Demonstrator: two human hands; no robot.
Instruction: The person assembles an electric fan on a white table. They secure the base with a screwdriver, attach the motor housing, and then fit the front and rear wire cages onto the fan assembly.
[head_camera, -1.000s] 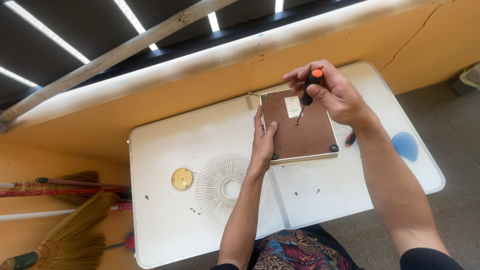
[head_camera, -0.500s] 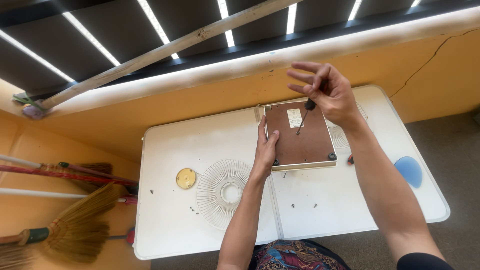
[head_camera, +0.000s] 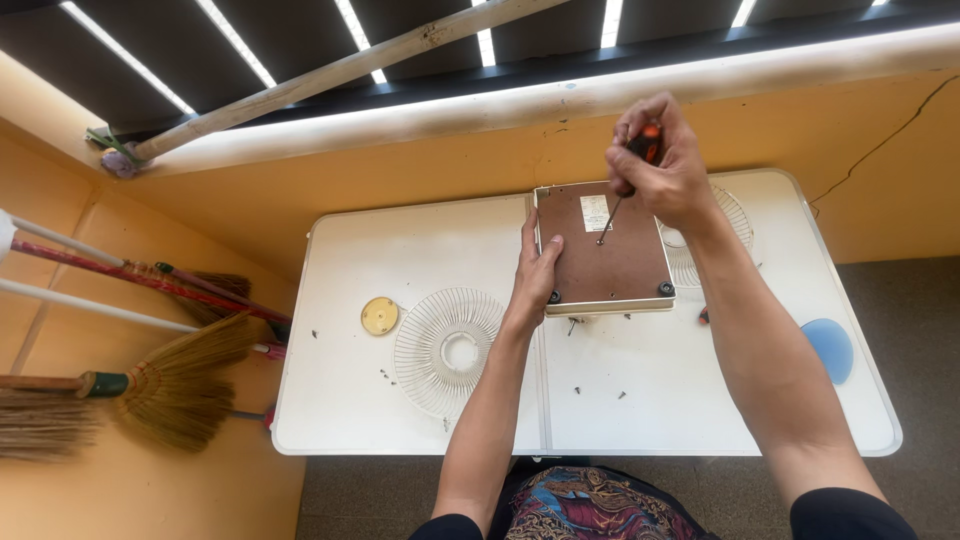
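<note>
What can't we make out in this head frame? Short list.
- Screwdriver: the handle is mostly hidden inside the right hand; the tip type is too small to tell.
- Brown base panel: the left edge is covered by the left hand; what lies under the panel is hidden.
- Second fan grille: largely hidden behind the right forearm.
- Loose screws on the white table: too small to tell the type.
</note>
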